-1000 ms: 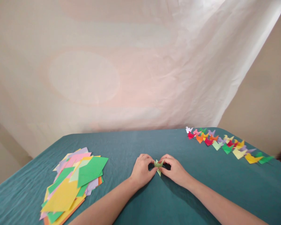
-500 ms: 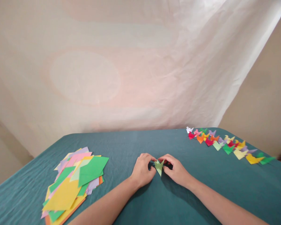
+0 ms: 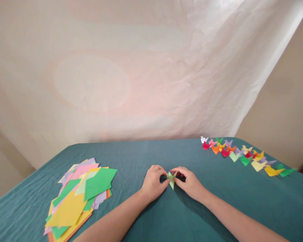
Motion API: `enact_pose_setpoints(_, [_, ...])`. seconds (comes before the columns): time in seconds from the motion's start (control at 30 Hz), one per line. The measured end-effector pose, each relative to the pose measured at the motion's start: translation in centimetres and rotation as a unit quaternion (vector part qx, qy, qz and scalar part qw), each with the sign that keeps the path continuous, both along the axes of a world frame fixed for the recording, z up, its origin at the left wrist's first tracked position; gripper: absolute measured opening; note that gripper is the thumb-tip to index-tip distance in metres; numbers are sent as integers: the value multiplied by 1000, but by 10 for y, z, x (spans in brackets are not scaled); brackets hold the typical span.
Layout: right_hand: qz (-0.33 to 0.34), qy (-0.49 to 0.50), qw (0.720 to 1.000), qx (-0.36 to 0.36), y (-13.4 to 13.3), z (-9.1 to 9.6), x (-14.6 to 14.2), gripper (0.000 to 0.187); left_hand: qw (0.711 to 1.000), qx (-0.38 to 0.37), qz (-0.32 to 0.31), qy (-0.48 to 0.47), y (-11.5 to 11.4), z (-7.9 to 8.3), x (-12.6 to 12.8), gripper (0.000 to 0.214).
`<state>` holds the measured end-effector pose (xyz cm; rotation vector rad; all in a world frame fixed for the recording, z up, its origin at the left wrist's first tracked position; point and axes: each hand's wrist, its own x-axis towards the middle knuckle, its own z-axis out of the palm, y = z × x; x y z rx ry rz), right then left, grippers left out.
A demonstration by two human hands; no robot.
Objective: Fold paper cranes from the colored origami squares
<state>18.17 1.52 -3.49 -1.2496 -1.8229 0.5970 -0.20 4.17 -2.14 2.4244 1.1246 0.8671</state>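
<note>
A small light green origami crane is between my two hands, low over the middle of the table. Two of its points stick up and one points down toward me. On its left side, my left hand pinches it between thumb and fingers. My right hand grips the opposite side the same way, with the thumb tip against the paper. Some curled fingers of both hands are hidden behind the others.
A loose pile of coloured paper sheets lies at the left. Several finished origami cranes stand in slanting rows at the right edge. A dark green cloth covers the table, with a pale hanging sheet behind it.
Both thumbs have moved inward onto the light green crane, and its folded body looks narrower at the middle. My arms have barely shifted.
</note>
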Motion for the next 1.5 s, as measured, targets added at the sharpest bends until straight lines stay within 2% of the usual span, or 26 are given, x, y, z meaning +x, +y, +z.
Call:
enact_pose_setpoints(0.4, [-10,18,1000,-12,2,-3,-3,23,1000,-1,-13,-1,3,-1,2,4])
enact_pose_setpoints(1.3, [-9,-15,999,34,1,2,-6,24,997,39,-41,44,4,8,5,6])
enact_pose_setpoints(1.5, [-9,-36,999,35,2,1,-5,23,999,10,-36,39,9,3,3,10])
